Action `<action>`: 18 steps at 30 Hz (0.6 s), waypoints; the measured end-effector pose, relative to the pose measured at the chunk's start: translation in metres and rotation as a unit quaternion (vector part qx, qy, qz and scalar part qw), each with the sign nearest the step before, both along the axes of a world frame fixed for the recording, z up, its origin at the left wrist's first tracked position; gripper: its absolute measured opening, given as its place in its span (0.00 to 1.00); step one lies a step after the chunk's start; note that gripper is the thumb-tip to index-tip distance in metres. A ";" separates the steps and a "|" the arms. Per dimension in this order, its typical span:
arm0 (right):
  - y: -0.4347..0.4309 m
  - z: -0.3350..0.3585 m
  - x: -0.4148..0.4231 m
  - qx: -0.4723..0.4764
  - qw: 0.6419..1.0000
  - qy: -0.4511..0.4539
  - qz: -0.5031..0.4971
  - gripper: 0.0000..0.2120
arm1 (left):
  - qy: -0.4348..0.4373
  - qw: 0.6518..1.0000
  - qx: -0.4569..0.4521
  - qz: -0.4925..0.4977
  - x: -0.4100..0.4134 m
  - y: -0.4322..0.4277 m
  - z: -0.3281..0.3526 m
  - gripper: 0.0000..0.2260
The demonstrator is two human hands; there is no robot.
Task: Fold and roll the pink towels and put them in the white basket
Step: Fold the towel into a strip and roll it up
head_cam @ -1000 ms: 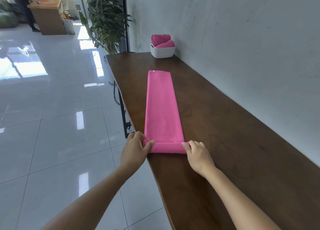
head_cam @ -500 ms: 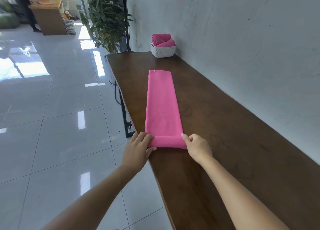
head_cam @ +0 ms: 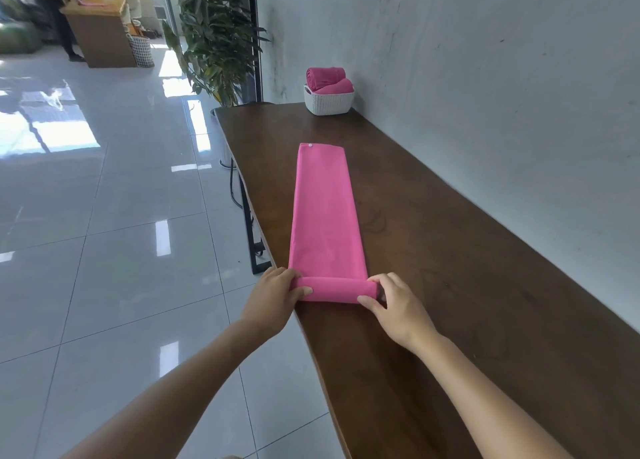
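Observation:
A pink towel [head_cam: 325,213] lies folded into a long narrow strip on the dark wooden table [head_cam: 450,251], running away from me. Its near end is wound into a small roll [head_cam: 334,289]. My left hand [head_cam: 277,296] grips the roll's left end and my right hand [head_cam: 394,303] grips its right end. At the far end of the table, against the wall, a white basket [head_cam: 329,101] holds two rolled pink towels [head_cam: 327,78].
The table's left edge drops to a glossy tiled floor [head_cam: 104,233]. A grey wall [head_cam: 485,78] runs along the table's right side. A potted plant [head_cam: 214,39] stands beyond the far corner. A wooden counter [head_cam: 100,33] with a person beside it is far off.
The roll at the near end has grown thicker and moved a little away from me as both hands turned it forward. The flat strip is slightly shorter.

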State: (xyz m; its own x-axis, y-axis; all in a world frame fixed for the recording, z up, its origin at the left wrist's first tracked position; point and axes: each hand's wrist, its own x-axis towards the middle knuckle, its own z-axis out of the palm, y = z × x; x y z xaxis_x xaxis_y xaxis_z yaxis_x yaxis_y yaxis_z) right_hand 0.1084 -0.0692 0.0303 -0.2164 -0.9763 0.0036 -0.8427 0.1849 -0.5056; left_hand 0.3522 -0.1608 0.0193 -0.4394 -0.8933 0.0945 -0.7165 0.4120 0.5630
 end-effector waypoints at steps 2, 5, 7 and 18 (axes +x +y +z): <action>0.001 0.000 0.000 0.010 1.000 -0.004 -0.003 0.18 | 0.010 1.000 0.028 0.010 0.001 0.001 0.002 0.14; 0.001 0.001 -0.001 0.017 0.998 0.054 0.015 0.20 | 0.023 0.996 0.081 0.032 0.000 -0.003 0.003 0.16; 0.001 0.001 -0.003 0.017 0.992 0.125 0.031 0.23 | 0.032 0.991 0.117 0.062 -0.001 -0.007 0.003 0.18; -0.021 0.008 -0.007 0.102 0.993 0.053 0.006 0.34 | 0.149 0.976 0.056 0.150 -0.016 0.012 -0.001 0.09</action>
State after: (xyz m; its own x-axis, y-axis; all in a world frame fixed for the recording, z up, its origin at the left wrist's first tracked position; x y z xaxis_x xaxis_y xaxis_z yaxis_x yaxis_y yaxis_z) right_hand 0.1018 -0.0902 0.0384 -0.2129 -0.9617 -0.1725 -0.8922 0.2633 -0.3670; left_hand 0.3362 -0.1492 0.0180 -0.1239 -0.9897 0.0719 -0.5929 0.1319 0.7944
